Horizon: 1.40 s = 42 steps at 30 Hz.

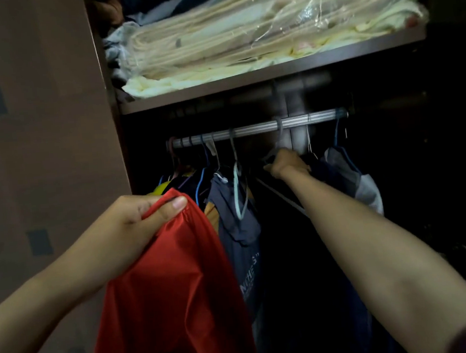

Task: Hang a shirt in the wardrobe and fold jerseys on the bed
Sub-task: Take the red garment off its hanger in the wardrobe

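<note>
A red shirt (177,288) hangs down in the lower middle, pinched at its top edge by my left hand (134,224). My right hand (287,164) reaches deep into the wardrobe, just under the metal rail (256,130). Its fingers are closed around a pale wire hanger (284,197) whose hook goes up to the rail. The hanger's lower arm runs down beside my right forearm. What else the fingers touch is too dark to tell.
Several garments on hangers fill the rail's left half, a dark blue printed one (241,248) closest to the red shirt. A grey and white garment (359,182) hangs at the right. The shelf (246,86) above holds bagged cream bedding (256,33). A brown door (42,136) stands on the left.
</note>
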Each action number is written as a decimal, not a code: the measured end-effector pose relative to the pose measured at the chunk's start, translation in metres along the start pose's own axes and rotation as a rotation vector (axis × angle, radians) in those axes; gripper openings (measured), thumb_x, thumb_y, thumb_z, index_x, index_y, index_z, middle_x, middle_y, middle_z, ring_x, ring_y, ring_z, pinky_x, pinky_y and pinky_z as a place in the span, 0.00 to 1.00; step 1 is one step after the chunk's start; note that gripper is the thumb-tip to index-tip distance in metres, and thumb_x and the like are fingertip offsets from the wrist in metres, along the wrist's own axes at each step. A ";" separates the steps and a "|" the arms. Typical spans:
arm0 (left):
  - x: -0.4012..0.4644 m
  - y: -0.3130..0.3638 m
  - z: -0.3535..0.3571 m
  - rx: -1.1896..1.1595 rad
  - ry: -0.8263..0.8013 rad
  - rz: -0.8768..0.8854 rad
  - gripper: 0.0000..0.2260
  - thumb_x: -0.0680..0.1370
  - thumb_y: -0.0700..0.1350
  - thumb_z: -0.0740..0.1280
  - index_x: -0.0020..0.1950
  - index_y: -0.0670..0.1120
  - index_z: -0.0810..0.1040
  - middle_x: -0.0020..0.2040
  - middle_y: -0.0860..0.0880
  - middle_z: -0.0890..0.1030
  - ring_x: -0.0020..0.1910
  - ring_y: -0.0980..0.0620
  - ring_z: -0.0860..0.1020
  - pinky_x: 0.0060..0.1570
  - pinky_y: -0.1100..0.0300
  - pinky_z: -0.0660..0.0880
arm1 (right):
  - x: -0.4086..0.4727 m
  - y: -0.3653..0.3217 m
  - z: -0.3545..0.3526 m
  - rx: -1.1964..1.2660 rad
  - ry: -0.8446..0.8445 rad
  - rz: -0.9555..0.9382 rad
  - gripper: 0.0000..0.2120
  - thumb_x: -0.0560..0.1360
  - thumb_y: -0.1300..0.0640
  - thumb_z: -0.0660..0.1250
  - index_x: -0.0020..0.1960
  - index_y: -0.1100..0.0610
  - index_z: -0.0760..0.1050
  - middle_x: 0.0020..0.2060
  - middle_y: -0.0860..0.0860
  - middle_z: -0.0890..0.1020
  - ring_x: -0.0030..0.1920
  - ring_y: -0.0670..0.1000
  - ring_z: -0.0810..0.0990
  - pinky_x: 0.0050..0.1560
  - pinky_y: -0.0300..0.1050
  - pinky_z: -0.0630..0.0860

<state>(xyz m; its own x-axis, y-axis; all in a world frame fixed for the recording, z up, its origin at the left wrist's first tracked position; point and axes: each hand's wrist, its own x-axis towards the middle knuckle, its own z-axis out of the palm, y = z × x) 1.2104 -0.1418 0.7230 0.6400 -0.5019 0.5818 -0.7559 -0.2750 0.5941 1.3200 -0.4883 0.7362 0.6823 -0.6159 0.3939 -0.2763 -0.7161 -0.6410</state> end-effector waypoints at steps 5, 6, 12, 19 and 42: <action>-0.003 -0.019 -0.010 -0.008 0.063 -0.047 0.20 0.77 0.55 0.64 0.42 0.38 0.83 0.34 0.42 0.84 0.32 0.55 0.76 0.31 0.66 0.71 | 0.017 0.012 0.008 0.448 -0.008 -0.017 0.07 0.80 0.56 0.68 0.47 0.58 0.74 0.39 0.57 0.80 0.29 0.52 0.74 0.31 0.45 0.76; -0.005 -0.021 -0.010 -0.020 0.070 -0.056 0.20 0.78 0.55 0.64 0.43 0.39 0.83 0.36 0.40 0.84 0.33 0.55 0.77 0.32 0.66 0.71 | 0.014 0.013 0.006 0.550 -0.002 -0.035 0.08 0.81 0.57 0.66 0.44 0.58 0.74 0.35 0.55 0.77 0.27 0.51 0.71 0.25 0.40 0.71; -0.015 -0.025 -0.020 -0.021 0.086 -0.074 0.21 0.79 0.55 0.64 0.42 0.37 0.81 0.31 0.51 0.78 0.31 0.57 0.73 0.30 0.66 0.68 | -0.046 0.034 -0.008 0.724 0.053 -0.122 0.12 0.82 0.53 0.66 0.40 0.54 0.73 0.29 0.51 0.71 0.27 0.51 0.68 0.25 0.39 0.66; -0.037 -0.027 -0.042 0.149 0.040 0.029 0.23 0.83 0.52 0.63 0.37 0.34 0.71 0.33 0.51 0.69 0.33 0.58 0.66 0.33 0.60 0.63 | -0.219 0.093 0.002 1.034 -0.134 0.047 0.14 0.82 0.43 0.62 0.53 0.54 0.77 0.41 0.58 0.85 0.18 0.44 0.65 0.20 0.36 0.60; -0.119 0.077 -0.050 -0.483 0.043 -0.106 0.13 0.83 0.48 0.64 0.42 0.44 0.79 0.33 0.48 0.80 0.28 0.56 0.77 0.35 0.63 0.76 | -0.424 -0.009 -0.010 0.193 -0.915 -0.324 0.10 0.79 0.58 0.71 0.54 0.64 0.85 0.24 0.49 0.71 0.16 0.43 0.61 0.17 0.34 0.56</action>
<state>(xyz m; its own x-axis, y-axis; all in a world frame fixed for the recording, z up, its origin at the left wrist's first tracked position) 1.0831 -0.0626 0.7270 0.7227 -0.4549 0.5204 -0.5421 0.0941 0.8351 1.0260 -0.2242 0.5818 0.9879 0.1499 -0.0399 0.0755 -0.6891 -0.7207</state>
